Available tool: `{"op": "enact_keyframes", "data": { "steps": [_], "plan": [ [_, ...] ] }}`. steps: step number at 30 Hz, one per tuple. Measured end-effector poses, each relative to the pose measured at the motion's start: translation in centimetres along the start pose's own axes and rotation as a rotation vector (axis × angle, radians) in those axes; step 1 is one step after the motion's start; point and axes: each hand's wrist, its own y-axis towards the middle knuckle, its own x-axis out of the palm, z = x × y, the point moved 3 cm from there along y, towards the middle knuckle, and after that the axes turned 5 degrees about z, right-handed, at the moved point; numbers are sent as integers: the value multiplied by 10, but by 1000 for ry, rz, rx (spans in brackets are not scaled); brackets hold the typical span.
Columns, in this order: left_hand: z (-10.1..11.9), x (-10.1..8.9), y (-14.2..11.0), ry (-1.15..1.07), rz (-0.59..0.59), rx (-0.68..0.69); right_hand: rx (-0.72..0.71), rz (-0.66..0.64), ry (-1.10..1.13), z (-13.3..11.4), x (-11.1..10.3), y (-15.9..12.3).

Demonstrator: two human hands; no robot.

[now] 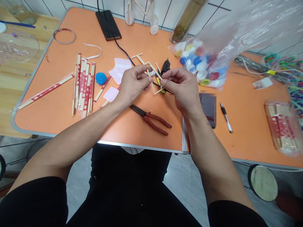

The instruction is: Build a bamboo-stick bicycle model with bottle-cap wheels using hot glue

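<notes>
Wooden stick frame [142,60] pinched by nearly closed left grip [133,85] and right grip [180,86]; long axis runs far-left to near-right, ending nearer the right.

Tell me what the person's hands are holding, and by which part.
The left hand and right hand pinch a small frame of pale wooden sticks with their fingertips, at the frame's near end; which stick each grips is hidden.

I cannot confirm what the fingers [144,76] pinch. The dark slab [207,108] is pixelated; the plastic bag [236,34] runs off frame.
</notes>
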Motion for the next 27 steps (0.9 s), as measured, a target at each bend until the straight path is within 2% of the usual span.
{"op": "enact_keyframes", "data": {
  "steps": [10,15,27],
  "plan": [
    [4,0,0,-13,-38,10,-20,-10,42,1,0,1],
    [2,-2,2,-25,-17,19,-11,-4,41,2,0,1],
    [16,-11,3,-76,105,-155,50,38,-1,-2,-1,1]
  ]
}}
